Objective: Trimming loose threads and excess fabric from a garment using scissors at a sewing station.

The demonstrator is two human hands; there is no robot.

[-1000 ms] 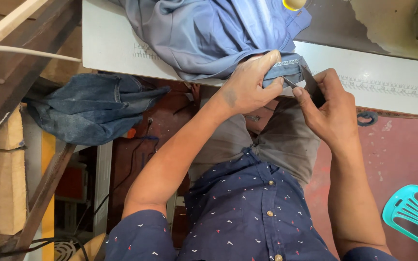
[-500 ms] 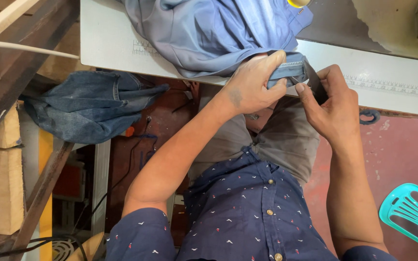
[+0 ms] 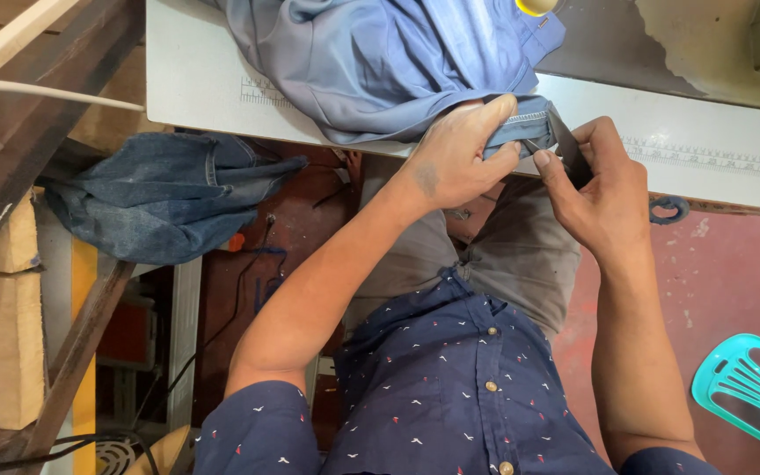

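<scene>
White worktop (image 3: 195,79) runs across the top of our view, w/ a printed ruler strip along its near edge on the right; red floor below, wooden beams at left. On it lies a light blue garment (image 3: 380,53), bunched, its stitched hem (image 3: 521,123) hanging at the worktop's near edge.

Our left hand (image 3: 455,158) comes up from below & clamps that hem: fingers (image 3: 494,110) curl over the top of the fold, thumb under, closed tight on the cloth. Hem's long axis runs roughly left-right along the worktop edge, free end pointing right toward our other hand.

Our right hand (image 3: 604,198) sits just beside, fingers narrow, pinching a small dark tool (image 3: 567,151) whose tip touches the hem end, betw. the two thumbs. Tool is mostly hidden by the fingers; can't tell what kind it is. It slants up-left to down-right.

Other bits: a yellow round object (image 3: 537,5) at the top edge, partly cut off; dark blue denim (image 3: 160,193) heaped on a lower ledge at left; stacked wood blocks (image 3: 2,352) far left; a teal plastic chair (image 3: 749,387) bottom right.
</scene>
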